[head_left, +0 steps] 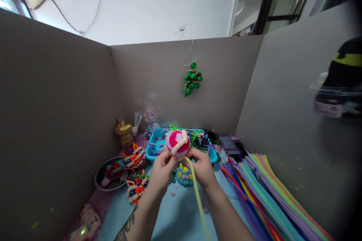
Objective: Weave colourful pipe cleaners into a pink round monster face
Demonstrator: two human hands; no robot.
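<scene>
My left hand [163, 171] pinches the lower left of a round pink pipe-cleaner piece [171, 144], which has a dark pink middle and a cream twisted strip across its front. On the other side, my right hand [202, 167] has its fingers closed at the lower right edge of the same piece. A pale yellow pipe cleaner [198, 194] runs from between the fingers of my right hand down toward me. Below the hands sits a blue piece with yellow and lilac bumps [185, 177], partly hidden.
Behind my hands stands a blue tray [152, 150] of loose pipe cleaners. At left are a metal bowl [97, 182], orange-and-cream craft pieces [137, 188] and a lidded cup [124, 131]. Bundled coloured pipe cleaners [263, 192] lie right. A green ornament [192, 79] hangs on the grey partition [226, 75].
</scene>
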